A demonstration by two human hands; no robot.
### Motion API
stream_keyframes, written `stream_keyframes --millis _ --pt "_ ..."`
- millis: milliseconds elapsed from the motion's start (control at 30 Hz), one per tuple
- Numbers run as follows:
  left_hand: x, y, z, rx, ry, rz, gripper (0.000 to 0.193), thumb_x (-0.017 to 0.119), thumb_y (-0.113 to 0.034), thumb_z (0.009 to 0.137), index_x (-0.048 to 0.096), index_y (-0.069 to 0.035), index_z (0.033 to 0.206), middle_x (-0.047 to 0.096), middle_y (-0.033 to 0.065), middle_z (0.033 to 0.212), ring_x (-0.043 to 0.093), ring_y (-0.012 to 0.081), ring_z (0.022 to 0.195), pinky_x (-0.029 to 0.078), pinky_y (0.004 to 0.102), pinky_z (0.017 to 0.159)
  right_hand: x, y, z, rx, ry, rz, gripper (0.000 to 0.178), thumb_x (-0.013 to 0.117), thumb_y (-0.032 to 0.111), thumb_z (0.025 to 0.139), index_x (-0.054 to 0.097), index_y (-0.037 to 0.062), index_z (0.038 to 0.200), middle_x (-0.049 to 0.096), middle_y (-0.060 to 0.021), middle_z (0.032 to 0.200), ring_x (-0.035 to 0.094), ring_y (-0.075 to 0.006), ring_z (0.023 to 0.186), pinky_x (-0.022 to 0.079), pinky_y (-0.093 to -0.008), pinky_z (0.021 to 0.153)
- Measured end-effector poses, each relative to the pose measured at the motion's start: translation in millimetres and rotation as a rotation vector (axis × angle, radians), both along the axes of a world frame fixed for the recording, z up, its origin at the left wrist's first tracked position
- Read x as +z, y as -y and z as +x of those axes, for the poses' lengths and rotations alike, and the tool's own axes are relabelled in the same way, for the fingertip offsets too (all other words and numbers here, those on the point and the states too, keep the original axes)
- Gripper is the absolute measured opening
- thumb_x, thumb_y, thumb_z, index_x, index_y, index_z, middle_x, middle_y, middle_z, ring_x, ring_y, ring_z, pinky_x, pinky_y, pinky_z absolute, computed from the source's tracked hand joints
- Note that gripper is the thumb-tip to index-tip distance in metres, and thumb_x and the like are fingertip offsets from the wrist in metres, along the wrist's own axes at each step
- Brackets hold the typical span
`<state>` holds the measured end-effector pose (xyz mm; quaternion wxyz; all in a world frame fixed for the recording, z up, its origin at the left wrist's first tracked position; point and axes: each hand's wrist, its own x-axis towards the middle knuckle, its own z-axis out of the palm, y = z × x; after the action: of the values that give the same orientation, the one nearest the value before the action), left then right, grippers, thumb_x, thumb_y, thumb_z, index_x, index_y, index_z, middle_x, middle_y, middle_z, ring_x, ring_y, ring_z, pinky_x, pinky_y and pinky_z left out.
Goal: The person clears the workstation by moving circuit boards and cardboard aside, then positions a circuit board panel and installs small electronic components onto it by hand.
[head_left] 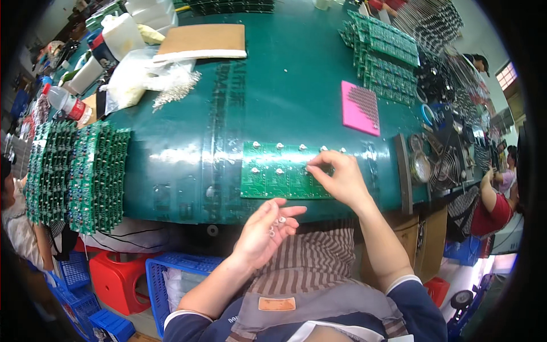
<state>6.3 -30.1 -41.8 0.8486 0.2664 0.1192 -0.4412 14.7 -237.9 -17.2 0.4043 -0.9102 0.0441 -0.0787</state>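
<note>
A green circuit board (277, 187) lies flat on the table in front of me. Small white round components (279, 171) stand on it in two rows. My right hand (339, 175) is over the board's right part, thumb and forefinger pinched on a small white component (306, 171) at the lower row; the fingertips partly hide it. Palm up, just off the board's near edge, my left hand (264, 232) cradles several loose white components (276, 226) in its half-curled fingers.
Stacked circuit boards stand at left (77, 176) and far right (384, 62). A pink foam block (360, 108) holds rows of small metal parts. A plastic bag (128, 80) spills small parts beside a cardboard piece (202, 41). A dark metal bar (403, 174) and a fan (444, 171) sit at right.
</note>
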Motion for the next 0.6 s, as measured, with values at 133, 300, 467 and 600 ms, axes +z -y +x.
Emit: stream_keyframes --millis 133,300,467,600 --pt "6.6 4.2 -2.8 -0.031 0.001 0.094 0.021 0.041 -0.025 0.096 0.050 -0.006 0.093 0.059 0.0217 0.101 0.056 0.0142 0.067 0.049 0.0266 0.062 1.1 -2.3 -2.6 -0.025 -0.026 0.060 0.010 0.065 0.010 0.075 0.065 0.0017 0.081 0.064 -0.0111 0.076 0.063 -0.0212 0.071 0.049 -0.0304 0.067" --pt "4.1 3.6 -6.9 -0.027 -0.017 0.061 0.024 0.047 -0.027 0.093 0.052 -0.004 0.094 0.060 0.0146 0.097 0.055 0.0110 0.068 0.047 0.0234 0.061 0.7 -3.1 -3.5 -0.004 -0.042 0.041 0.010 0.065 0.010 0.075 0.065 0.0016 0.081 0.064 -0.0109 0.076 0.063 -0.0205 0.071 0.049 -0.0299 0.067" --pt "-0.4 2.9 -8.6 0.022 -0.011 0.061 0.028 0.053 -0.024 0.091 0.056 0.000 0.105 0.055 0.0020 0.081 0.048 0.0071 0.067 0.041 0.0203 0.060 -1.3 -6.0 -0.6 -0.002 -0.027 0.033 0.009 0.065 0.009 0.075 0.065 0.0016 0.080 0.064 -0.0113 0.076 0.063 -0.0208 0.070 0.049 -0.0300 0.067" --pt "5.5 4.7 -6.2 0.042 -0.014 0.125 0.035 0.054 -0.023 0.090 0.053 0.001 0.115 0.049 -0.0010 0.076 0.045 0.0064 0.067 0.039 0.0202 0.059 -2.5 -6.9 -0.2 -0.015 -0.009 0.030 0.008 0.065 0.008 0.075 0.064 0.0015 0.080 0.065 -0.0112 0.076 0.063 -0.0211 0.070 0.049 -0.0299 0.067"
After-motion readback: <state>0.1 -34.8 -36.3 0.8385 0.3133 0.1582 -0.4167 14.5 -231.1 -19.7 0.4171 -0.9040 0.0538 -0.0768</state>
